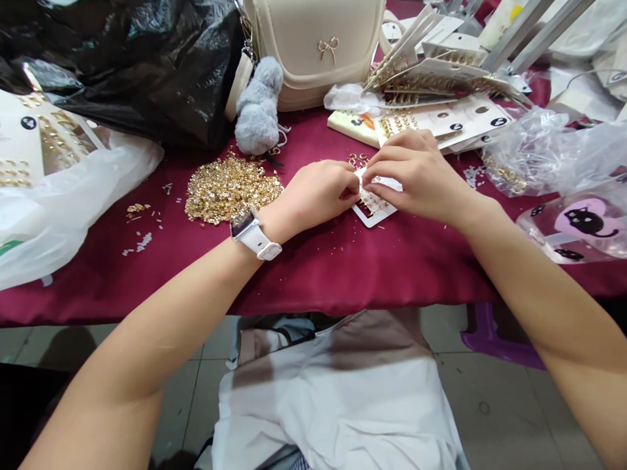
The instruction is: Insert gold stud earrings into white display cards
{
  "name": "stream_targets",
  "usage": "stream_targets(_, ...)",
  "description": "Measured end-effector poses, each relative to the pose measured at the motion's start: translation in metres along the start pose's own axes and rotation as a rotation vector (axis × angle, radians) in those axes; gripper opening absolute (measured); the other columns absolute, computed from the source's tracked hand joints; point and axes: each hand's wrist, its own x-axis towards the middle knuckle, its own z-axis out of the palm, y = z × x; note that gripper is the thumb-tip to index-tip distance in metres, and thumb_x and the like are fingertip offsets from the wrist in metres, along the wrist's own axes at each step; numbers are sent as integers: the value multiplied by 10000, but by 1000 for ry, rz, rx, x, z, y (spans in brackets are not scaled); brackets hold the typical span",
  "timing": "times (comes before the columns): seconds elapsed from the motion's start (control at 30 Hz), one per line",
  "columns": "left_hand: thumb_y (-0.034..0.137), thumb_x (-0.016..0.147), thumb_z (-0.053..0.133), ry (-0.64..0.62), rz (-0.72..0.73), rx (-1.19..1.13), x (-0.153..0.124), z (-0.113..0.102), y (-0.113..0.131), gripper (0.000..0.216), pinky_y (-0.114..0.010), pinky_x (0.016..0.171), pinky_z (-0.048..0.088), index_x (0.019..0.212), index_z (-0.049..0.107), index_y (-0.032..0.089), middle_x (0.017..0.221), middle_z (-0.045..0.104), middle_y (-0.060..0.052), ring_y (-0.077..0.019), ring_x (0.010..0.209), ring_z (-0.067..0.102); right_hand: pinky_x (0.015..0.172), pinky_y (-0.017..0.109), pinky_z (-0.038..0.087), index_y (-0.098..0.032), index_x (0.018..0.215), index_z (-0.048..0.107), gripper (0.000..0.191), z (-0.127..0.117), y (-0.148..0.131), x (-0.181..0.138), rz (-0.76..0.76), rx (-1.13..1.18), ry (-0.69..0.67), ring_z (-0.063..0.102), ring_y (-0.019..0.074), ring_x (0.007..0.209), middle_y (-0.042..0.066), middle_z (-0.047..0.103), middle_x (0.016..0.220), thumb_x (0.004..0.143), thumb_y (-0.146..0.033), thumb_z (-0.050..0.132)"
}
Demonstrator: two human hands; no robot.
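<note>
A small white earring card [368, 220] with rows of gold studs lies on the cloth between my hands, partly covered by them. At its left edge, my left hand [321, 196] has its fingers curled closed; what they pinch is hidden. From the right, my right hand [418, 173] reaches over the card with thumb and forefinger brought together near its upper left; anything between them is too small to make out. Several gold hoops [358, 158] lie just behind the card. Left of my left hand is a heap of small gold pieces [228, 189].
Dark red cloth [313, 281] covers the table. A cream handbag [313, 72] with a grey plush charm [259, 108] stands behind. Black plastic [147, 65] and a white bag [63, 215] are at left. Filled earring cards [435, 127] and clear bags [533, 153] crowd the right.
</note>
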Motion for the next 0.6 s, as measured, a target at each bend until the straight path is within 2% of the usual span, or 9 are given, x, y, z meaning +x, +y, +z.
stream_targets(0.6,233,855,531,39,33,-8,0,4,-3,218,-268,623,395,787,718,145,743,646,-43,-160,730,613,1003,545,340,-269,892,690,192,0,-2,1,14,15,-28,536,307,1135,35,689,981,886,-307,502)
